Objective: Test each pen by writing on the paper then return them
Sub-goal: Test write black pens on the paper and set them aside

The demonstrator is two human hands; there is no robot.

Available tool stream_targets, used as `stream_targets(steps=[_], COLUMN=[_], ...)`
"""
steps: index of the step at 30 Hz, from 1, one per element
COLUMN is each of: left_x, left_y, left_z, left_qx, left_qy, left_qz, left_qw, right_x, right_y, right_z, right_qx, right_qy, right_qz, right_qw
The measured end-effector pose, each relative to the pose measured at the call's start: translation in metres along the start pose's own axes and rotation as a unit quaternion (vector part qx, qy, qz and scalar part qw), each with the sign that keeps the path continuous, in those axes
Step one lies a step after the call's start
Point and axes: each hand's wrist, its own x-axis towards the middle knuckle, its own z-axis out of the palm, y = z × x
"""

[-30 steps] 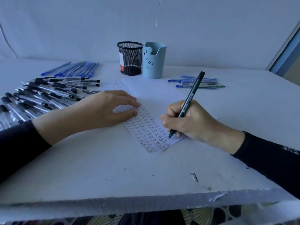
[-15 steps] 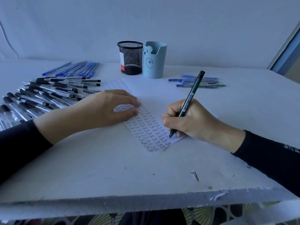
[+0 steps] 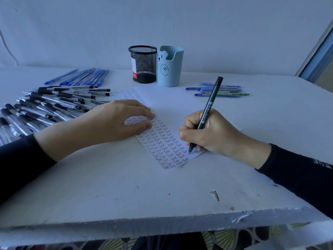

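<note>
As left hand (image 3: 115, 121) presses paper (image 3: 173, 105) flat on the white table (image 3: 126, 192), right hand (image 3: 212, 134) pinches green pen (image 3: 210, 105).

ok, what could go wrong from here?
The dark green pen in the right hand writes at the near corner of the white paper sheet; the next stroke may run onto the white table.
The left hand lies flat on written rows; fresh ink might smear.
The pen could be returned to the pile of black-capped clear pens instead of the coloured pens at far right.
</note>
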Motion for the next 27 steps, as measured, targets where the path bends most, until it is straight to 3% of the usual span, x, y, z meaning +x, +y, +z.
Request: stream_targets(steps=[19, 27], left_x=[0.001, 0.011], left_y=[0.005, 0.020], left_z=[-0.002, -0.018], left_qx=[0.005, 0.026], left_qy=[-0.010, -0.044], left_qz=[-0.014, -0.035], left_qw=[1.000, 0.998], right_x=[0.004, 0.008], right_y=[0.006, 0.001], right_z=[-0.001, -0.002], right_qx=[-0.007, 0.047], right_qy=[0.020, 0.065], right_qz=[-0.006, -0.005], right_qw=[1.000, 0.997])
